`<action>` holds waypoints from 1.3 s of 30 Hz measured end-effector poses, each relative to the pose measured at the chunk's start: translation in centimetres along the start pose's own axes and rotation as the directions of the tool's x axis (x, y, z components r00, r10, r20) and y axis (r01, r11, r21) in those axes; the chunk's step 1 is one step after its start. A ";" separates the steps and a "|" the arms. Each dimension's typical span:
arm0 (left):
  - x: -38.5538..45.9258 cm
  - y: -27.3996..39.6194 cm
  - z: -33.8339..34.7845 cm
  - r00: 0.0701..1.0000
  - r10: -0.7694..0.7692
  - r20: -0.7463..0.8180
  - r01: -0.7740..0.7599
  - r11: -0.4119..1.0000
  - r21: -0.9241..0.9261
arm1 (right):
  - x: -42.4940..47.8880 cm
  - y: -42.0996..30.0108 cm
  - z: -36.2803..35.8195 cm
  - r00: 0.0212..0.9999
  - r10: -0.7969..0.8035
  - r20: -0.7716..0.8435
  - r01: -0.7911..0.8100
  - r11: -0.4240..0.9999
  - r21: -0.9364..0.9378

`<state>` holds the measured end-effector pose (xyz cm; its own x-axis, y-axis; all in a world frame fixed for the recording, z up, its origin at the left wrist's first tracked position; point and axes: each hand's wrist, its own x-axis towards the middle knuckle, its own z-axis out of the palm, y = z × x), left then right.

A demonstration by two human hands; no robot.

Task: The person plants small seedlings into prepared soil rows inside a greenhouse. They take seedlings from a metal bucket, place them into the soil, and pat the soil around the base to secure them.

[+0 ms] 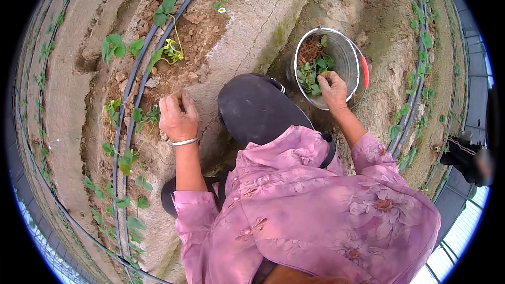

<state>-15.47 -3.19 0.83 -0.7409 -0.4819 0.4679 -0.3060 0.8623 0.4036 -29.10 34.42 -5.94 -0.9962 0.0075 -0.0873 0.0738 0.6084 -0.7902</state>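
My right hand reaches into a metal bucket with a red handle grip, its fingertips pinched at a bunch of green strawberry leaves. Whether the fingers grip a leaf cannot be told. Reddish-brown roots lie above the leaves inside the bucket. My left hand, with a pale bangle at the wrist, hovers by the raised soil bed, fingers curled; nothing plainly shows in it. Just left of it is a small strawberry plant. A wilted, yellowing plant lies further up beside the black drip lines.
Strawberry plants line the drip lines on the left bed. Another planted row runs at the right. My bent knee is between the bed and the bucket. Part of another person in dark clothing appears at the right edge.
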 end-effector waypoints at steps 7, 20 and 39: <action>-0.1 0.0 0.5 0.999 0.038 -0.019 -0.038 0.999 0.033 | 3.0 6.4 0.8 0.970 0.231 -0.069 -0.237 0.967 -0.089; -0.1 0.2 0.8 0.999 0.025 -0.032 -0.023 0.999 0.050 | 7.0 6.4 -0.5 0.940 0.277 -0.200 -0.296 0.952 -0.074; 0.0 0.0 -0.1 1.000 -0.007 -0.019 0.005 0.997 -0.074 | 3.5 -7.2 -1.8 0.931 0.251 0.265 -0.365 0.631 0.685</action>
<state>-15.40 -3.23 0.94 -0.7271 -0.4905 0.4803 -0.2646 0.8458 0.4633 -33.18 31.48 0.50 -0.8963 -0.0511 -0.4404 0.4426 -0.1624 -0.8819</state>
